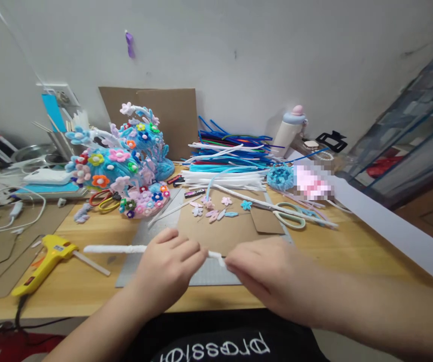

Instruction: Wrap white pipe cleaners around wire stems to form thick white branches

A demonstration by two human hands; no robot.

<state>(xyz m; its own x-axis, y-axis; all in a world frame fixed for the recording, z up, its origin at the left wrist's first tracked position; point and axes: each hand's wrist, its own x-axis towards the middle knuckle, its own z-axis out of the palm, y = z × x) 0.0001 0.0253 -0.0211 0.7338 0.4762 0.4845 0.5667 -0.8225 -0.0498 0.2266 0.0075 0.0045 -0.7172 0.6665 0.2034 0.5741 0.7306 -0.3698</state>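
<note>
A long white rod (pixel 114 249), apparently wrapped in white material, runs sideways above the grey cutting mat (pixel 129 269). My left hand (pixel 169 266) is closed around its middle, knuckles up, with the rod's thicker part sticking out to the left. The thinner end comes out on the other side towards my right hand (pixel 261 274). There my right fingertips are pinched on a small white strip (pixel 222 262) at the rod's end; how strip and rod join is hidden. Behind my hands, small fuzzy petals (pixel 212 216) and a blue flower (pixel 245 204) lie on cardboard (pixel 235 234).
A yellow hot glue gun (pixel 46 261) lies at the left. Pipe-cleaner flower ornaments (pixel 114 166) stand behind it. Bundled pipe cleaners (pixel 224 178) are stacked at the back, with scissors (pixel 289 218) in front to the right. A bottle (pixel 289 130) stands by the wall.
</note>
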